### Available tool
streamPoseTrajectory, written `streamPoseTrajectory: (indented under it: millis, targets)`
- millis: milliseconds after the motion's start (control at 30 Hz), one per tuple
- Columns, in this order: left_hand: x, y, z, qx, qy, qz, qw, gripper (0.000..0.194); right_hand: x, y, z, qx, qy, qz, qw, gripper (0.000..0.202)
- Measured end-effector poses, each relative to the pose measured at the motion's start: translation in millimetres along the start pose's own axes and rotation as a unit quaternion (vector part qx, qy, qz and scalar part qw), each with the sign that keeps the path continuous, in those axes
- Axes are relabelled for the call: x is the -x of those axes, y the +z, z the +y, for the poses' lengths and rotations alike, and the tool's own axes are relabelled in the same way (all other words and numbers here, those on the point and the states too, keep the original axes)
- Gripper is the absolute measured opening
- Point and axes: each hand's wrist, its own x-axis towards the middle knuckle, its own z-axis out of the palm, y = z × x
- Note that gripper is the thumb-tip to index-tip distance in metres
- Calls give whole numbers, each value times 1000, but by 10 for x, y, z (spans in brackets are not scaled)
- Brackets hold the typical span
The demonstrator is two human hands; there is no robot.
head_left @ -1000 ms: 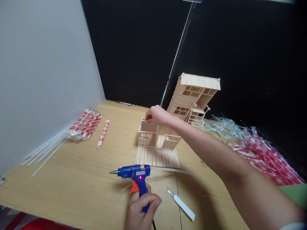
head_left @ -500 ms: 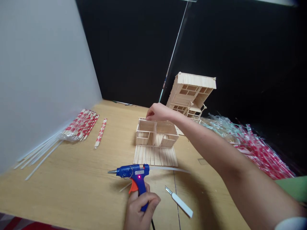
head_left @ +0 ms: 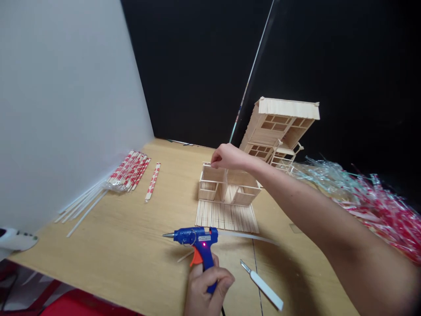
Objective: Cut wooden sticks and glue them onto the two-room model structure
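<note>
My left hand [head_left: 208, 285] is wrapped round the handle of a blue glue gun [head_left: 197, 237], near the front of the table. Its metal nozzle points left, its red light is on, and a pale glue stick [head_left: 246, 235] sticks out of the back. My right hand [head_left: 228, 156] reaches across to the top of the back wall of a small roofless wooden model house [head_left: 230, 204]. Its fingers are pinched together at that edge; whatever they hold is hidden. A slatted wooden floor extends in front of the house's walls.
A white-handled craft knife [head_left: 263, 285] lies at front right. Leftward are wrapped chopsticks [head_left: 130, 171], a single packet [head_left: 153, 182] and white glue sticks [head_left: 83, 202]. A taller model house [head_left: 283, 123] stands behind, beside crumpled plastic wrappers [head_left: 371, 197]. A black panel [head_left: 197, 66] closes the back.
The view has swung left, so everything appears farther right. Both hands keep nearly the same places relative to the model house and the glue gun.
</note>
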Motion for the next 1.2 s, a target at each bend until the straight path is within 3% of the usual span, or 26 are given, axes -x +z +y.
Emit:
streamPoseTrajectory:
  millis: [600, 800, 900, 1000, 1100, 1200]
  targets:
    - [16, 8, -31, -12, 8, 2, 1000, 31, -5, 19, 19, -17, -5, -3, 1000, 13]
    - [-8, -9, 75, -4, -20, 6, 1000, 38, 25, 0, 26, -23, -20, 12, 999, 11]
    - [-27, -18, 123, -1, -24, 11, 1000, 38, 144, -107, 15, -39, -31, 54, 997, 17]
    - [-45, -21, 111, 2, -19, 6, 1000, 38, 374, -242, 23, -85, -43, 141, 985, 18]
    - [-60, -23, 59, -5, 11, 3, 1000, 35, 730, -303, 44, -132, -35, 232, 963, 18]
    - [-70, -32, 23, -33, 37, 0, 999, 32, 1207, -213, 36, -190, -37, 300, 934, 17]
